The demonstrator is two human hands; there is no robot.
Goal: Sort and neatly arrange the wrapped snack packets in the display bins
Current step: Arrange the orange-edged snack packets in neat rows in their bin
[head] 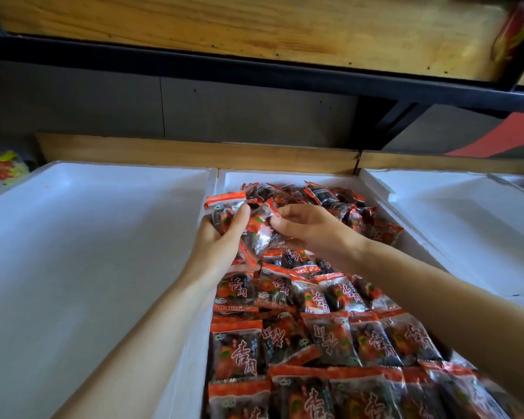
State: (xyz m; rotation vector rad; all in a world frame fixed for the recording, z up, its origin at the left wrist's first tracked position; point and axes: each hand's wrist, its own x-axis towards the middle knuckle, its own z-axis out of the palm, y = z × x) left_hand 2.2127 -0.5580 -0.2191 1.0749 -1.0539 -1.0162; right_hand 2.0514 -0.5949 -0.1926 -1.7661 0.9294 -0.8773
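Packets (pixel 330 337) in red-and-black wrappers lie in the middle foam bin (pixel 285 173). Toward its near edge they lie flat in overlapping rows, labels mostly up. Toward its far edge they sit in a loose heap (pixel 324 198), tilted every way. I judge the near part as sorted and the far part as work not yet done.

My left hand (pixel 221 240) hovers over the bin's left wall, about halfway along it. Its fingers and thumb are curled round a small bundle (pixel 256 234) of the same packets, one red sealed end sticking out past the fingertips. I hold them stacked like this so that they can go down together as one row rather than singly.

My right hand (pixel 312 229) comes in from the other side, half closed. Its thumb and fingertips pinch the right edge of the bundle, to square the packets up or to draw one off; I cannot tell which.

The next move calls for laying these just beyond the last neat row, at the heap's near edge. The wrappers look slick, so a loose grip could let the stack fan out.

White foam bins (pixel 88 237) stand on either side.
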